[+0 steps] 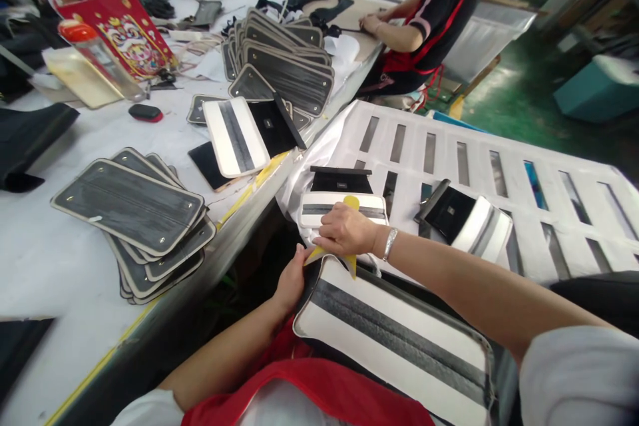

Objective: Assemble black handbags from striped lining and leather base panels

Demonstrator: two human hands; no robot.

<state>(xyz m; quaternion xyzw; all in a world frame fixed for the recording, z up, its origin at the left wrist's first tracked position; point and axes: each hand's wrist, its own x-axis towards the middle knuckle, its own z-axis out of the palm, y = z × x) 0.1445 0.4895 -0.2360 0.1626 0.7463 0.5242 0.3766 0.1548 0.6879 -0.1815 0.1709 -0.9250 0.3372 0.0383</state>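
A bag body (399,326) lies at an angle across my lap. Its upward face is white with a wide dark grey stripe along the middle. My left hand (291,281) is closed on its far left corner, with the thumb up along the edge. Just beyond that corner, my right hand (344,227) is curled round a yellow tool (352,202). Yellow shows above the fist and again below it at the bag's edge; my fingers hide its middle. Behind the right hand lies a similar striped bag piece (312,210) with a black flap.
Another striped bag piece (482,229) lies on the white slatted rack (504,140). Dark grey oblong panels (127,203) are stacked on the left table, with a larger pile (289,73) farther back. A co-worker (424,33) sits at the table's far end.
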